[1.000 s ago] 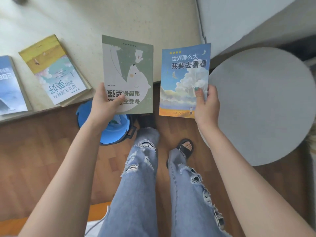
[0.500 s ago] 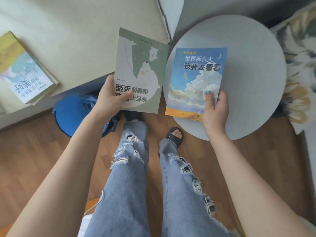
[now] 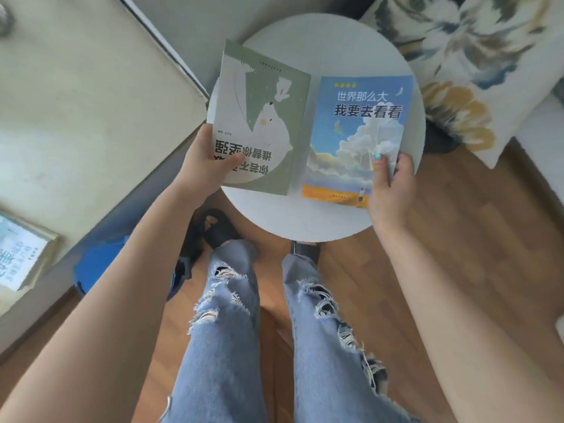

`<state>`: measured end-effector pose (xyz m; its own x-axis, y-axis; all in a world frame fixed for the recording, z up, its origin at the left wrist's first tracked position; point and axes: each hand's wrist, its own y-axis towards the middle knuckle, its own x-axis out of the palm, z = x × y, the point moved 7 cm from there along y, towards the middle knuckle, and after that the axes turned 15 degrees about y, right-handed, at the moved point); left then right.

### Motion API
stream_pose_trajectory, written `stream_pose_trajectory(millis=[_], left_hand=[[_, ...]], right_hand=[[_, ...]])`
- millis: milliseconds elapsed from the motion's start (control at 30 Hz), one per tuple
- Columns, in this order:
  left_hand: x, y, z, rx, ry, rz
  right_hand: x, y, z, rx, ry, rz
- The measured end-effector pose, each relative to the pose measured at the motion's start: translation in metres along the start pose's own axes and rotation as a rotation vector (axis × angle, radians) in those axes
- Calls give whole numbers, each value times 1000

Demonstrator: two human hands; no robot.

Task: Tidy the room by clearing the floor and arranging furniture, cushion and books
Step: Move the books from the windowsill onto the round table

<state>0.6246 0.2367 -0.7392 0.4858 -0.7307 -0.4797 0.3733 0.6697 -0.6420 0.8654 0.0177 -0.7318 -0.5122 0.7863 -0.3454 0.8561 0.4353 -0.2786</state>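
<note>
Two books, green book (image 3: 262,117) in left hand (image 3: 203,166), blue book (image 3: 357,132) in right hand (image 3: 392,190).

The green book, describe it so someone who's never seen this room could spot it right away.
Find the round white table in front of the person's legs. Two books are held side by side above it; the green book is in the left hand. Unlike the blue sky-and-clouds book beside it, it shows a white bear and its title reads upside down.
</note>
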Motion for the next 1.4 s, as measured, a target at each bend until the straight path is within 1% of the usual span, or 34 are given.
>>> stream_pose_trajectory(millis=[200, 333, 433, 567, 667, 733, 833, 933, 1100, 1267, 1400], left_hand=[[24, 37, 46, 58, 159, -57], [42, 59, 63, 37, 168, -111], [47, 71, 73, 28, 187, -137], [43, 86, 86, 55, 316, -73], [38, 91, 92, 79, 392, -12], [35, 93, 93, 95, 420, 35], [29, 96, 94, 134, 476, 106], [27, 96, 95, 151, 551, 166], [26, 90, 98, 137, 552, 230], [26, 86, 99, 132, 573, 235], [27, 85, 93, 112, 585, 221]], right_hand=[[-26, 16, 17, 43, 65, 133], [-34, 28, 26, 91, 106, 188], [-31, 34, 30, 121, 117, 194], [-24, 38, 34, 172, 142, 212], [-24, 39, 43, 228, 71, 214], [-25, 40, 45, 239, -33, 190], [-24, 43, 35, 177, -203, 118], [-26, 48, 28, 144, -311, 50], [-31, 60, 20, 103, -538, -58], [-29, 69, 15, 141, -721, -163], [-27, 75, 12, 233, -797, -237]])
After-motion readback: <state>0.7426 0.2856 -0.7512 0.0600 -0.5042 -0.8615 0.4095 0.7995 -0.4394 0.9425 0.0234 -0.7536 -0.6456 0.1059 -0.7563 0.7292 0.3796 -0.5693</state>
